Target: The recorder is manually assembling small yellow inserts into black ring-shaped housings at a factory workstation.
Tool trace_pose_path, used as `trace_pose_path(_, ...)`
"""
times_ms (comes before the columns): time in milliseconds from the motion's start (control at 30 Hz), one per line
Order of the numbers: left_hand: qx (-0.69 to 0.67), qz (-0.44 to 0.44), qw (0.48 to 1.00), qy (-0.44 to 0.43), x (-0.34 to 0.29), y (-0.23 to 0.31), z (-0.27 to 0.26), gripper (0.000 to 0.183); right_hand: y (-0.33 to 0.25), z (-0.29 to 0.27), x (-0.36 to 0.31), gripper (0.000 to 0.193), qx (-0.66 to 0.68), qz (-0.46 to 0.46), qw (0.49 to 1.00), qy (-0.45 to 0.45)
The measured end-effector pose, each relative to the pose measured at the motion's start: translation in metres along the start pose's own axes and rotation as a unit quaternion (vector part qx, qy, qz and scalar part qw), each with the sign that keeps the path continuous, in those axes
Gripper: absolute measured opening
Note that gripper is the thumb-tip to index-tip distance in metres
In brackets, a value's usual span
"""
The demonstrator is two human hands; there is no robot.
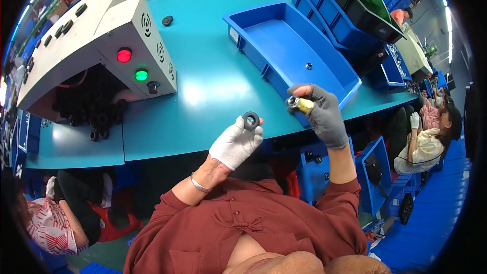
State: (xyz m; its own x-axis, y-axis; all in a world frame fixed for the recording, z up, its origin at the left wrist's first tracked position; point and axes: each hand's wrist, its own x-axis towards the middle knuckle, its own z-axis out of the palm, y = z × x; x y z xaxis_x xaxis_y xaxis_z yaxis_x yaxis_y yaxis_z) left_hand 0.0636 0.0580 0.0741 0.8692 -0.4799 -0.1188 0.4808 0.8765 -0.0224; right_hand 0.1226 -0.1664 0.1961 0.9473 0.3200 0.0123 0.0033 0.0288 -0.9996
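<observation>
My left hand (234,144), in a white glove, is closed around a black rubber ring (245,122), which it holds up over the near edge of the table. To its right, my right hand (328,117), in a dark grey glove, grips a small metal fitting (305,105) with a brass-coloured body and a shiny silver end pointing left. The ring and the fitting are apart. Behind my right hand lies a long blue tray (276,35), and one small silver part (309,66) rests on its bottom.
At left stands a white machine (116,35) with red and green lights; black rings (91,104) heap at its opening. A loose black piece (167,21) lies on the teal table (198,61). Stacked blue bins (324,12) rise far right. Other people (426,142) sit at both sides.
</observation>
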Motion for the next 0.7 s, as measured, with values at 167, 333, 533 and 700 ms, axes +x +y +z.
trace_pose_path(167,-0.024,-0.006,0.999,0.025,-0.005,-0.002,0.008,0.035,0.022,0.020,-0.006,0.021,0.022,0.014,1.000,-0.002)
trace_pose_path(333,-0.041,-0.002,0.998,0.038,-0.008,0.000,0.011,0.036,0.029,0.033,-0.009,0.027,0.037,0.024,0.999,0.020)
trace_pose_path(533,0.029,0.048,0.998,-0.002,-0.014,0.004,0.014,0.042,0.052,0.037,-0.014,0.028,0.094,0.043,0.995,0.014)
trace_pose_path(700,0.047,0.057,0.996,-0.052,-0.017,0.013,0.016,0.051,0.063,0.042,-0.016,0.028,0.104,0.052,0.993,0.023)
